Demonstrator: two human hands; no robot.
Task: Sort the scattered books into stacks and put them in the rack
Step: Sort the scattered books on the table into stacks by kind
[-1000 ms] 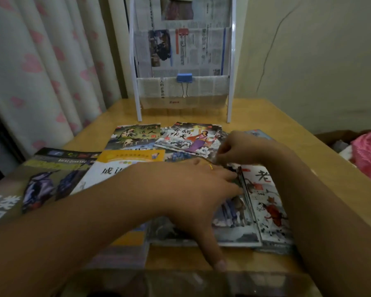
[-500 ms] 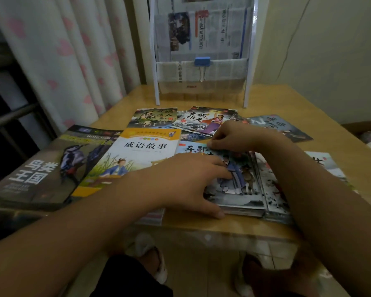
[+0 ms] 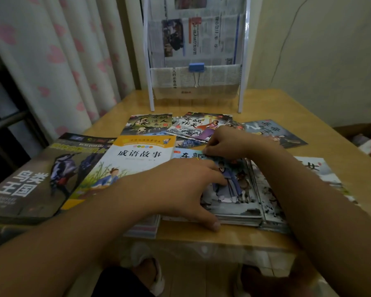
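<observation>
Thin picture books lie scattered on the wooden table (image 3: 266, 103). A small stack with a blue-robed figure on its top cover (image 3: 234, 189) sits at the near edge. My left hand (image 3: 180, 189) rests on that cover, fingers spread and thumb along the stack's near edge. My right hand (image 3: 227, 142) pinches the far edge of the top book with curled fingers. To the left lie a yellow-and-white book (image 3: 135, 159) and a large bird book (image 3: 30, 179). The white rack (image 3: 150, 82), lined with newspaper, stands at the table's far end.
More picture books lie farther back (image 3: 150, 123), (image 3: 199, 125), (image 3: 274, 131), and one lies under my right forearm (image 3: 317, 170). A blue binder clip (image 3: 196, 67) hangs on the rack's front pocket. Curtains hang on the left and a wall stands on the right.
My view has pulled back and tilted down, so the floor and feet now show. Both hands stay on the same stack, the right hand still at its far edge.
</observation>
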